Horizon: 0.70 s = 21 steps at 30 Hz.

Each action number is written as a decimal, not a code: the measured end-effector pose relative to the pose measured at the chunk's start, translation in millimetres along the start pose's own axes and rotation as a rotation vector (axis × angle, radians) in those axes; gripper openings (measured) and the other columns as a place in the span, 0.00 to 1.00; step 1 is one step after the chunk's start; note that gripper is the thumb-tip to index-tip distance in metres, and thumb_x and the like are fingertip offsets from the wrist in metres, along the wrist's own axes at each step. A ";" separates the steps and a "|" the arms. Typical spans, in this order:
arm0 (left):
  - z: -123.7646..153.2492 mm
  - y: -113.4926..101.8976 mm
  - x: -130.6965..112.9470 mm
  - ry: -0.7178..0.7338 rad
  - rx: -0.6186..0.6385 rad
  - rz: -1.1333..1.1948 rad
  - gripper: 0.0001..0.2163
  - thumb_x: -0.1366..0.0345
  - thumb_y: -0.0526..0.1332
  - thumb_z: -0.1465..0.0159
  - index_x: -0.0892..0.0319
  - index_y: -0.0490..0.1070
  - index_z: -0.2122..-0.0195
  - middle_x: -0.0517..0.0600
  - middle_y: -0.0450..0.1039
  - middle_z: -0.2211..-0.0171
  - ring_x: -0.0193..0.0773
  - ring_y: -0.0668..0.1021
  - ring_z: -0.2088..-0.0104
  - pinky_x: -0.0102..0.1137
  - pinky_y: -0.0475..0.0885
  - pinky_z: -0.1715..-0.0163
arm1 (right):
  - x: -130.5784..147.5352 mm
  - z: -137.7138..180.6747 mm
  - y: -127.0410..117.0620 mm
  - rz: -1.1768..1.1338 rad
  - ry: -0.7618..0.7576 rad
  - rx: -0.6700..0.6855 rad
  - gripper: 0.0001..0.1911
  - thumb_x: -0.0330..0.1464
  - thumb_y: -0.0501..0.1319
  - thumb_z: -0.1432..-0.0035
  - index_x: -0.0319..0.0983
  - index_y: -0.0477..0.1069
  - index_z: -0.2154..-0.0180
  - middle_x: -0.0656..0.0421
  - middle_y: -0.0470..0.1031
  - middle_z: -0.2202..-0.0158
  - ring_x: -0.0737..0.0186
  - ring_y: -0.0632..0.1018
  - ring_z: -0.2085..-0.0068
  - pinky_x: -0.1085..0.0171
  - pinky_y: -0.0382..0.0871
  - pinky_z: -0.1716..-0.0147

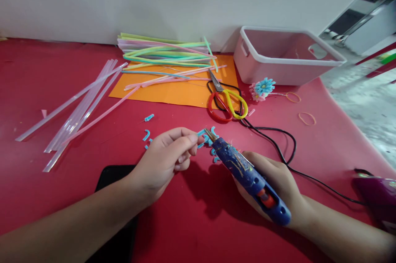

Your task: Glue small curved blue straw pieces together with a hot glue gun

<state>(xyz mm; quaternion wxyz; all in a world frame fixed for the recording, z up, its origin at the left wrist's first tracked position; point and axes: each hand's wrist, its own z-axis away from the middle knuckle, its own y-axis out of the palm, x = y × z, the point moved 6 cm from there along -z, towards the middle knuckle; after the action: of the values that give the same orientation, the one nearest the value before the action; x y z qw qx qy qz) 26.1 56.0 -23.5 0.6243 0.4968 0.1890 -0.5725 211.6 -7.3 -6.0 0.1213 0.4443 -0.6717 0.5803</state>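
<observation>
While right fingers wrap the glue gun, left fingertips pinch a blue straw piece.

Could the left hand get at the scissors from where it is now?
Probably yes, but its fingers are busy: the left hand pinches a blue straw piece at the glue gun nozzle. The scissors lie uncovered just beyond, with only that nozzle near the path.

Scissors lie beyond the right hand, a white tub farther back; clear sticks lie far-left of the left hand.
</observation>
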 end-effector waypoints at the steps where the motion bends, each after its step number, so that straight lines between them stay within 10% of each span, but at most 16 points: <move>1: 0.6 -0.2 -0.8 0.011 -0.008 -0.016 0.10 0.68 0.65 0.42 0.61 0.69 0.79 0.42 0.61 0.82 0.23 0.57 0.82 0.21 0.51 0.83 | 0.9 -0.5 -0.3 0.003 0.000 -0.001 0.13 0.27 0.65 0.46 0.42 0.67 0.59 0.64 0.70 0.74 0.69 0.68 0.78 0.68 0.65 0.78; 21: 3.7 -3.7 -6.7 0.146 -0.056 -0.239 0.09 0.66 0.62 0.38 0.59 0.71 0.76 0.41 0.60 0.83 0.26 0.59 0.82 0.26 0.53 0.80 | 4.6 -3.0 0.7 -0.045 -0.028 0.044 0.11 0.30 0.65 0.46 0.43 0.64 0.63 0.64 0.66 0.74 0.69 0.65 0.77 0.68 0.62 0.78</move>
<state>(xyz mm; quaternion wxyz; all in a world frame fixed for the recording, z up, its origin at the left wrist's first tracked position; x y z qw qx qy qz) 19.7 57.0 -18.0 0.5500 0.4934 0.3078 -0.5994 207.4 -6.8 -2.4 0.1151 0.4700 -0.6503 0.5856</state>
